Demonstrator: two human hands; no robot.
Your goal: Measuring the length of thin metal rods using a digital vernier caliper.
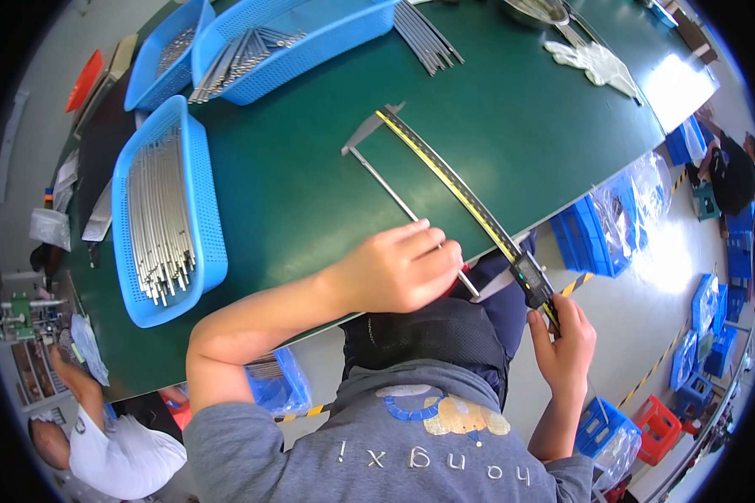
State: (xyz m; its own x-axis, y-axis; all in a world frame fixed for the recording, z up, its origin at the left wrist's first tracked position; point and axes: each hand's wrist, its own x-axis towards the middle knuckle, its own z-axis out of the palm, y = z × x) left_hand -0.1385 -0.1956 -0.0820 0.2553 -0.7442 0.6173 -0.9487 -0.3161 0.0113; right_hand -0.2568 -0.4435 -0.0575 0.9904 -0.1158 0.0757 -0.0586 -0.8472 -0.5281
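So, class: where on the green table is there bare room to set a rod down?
Bare table lies between the caliper and the white glove. A smaller patch lies between the left basket and the rod. The far-left corner is crowded with baskets.

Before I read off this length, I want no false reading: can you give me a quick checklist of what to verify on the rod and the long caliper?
1. Thin silver metal rod lies alongside the long yellow-scaled digital caliper: ok.
2. Far end of the rod sits at the caliper's fixed grey jaw: ok, though actual contact cannot be told.
3. Left hand presses the rod down on the green table mat: ok.
4. Right hand grips the black sliding display head: ok.
5. Sliding jaw closed on the rod's near end: cannot tell, the left hand hides it.
6. Display lit and zeroed: cannot tell.
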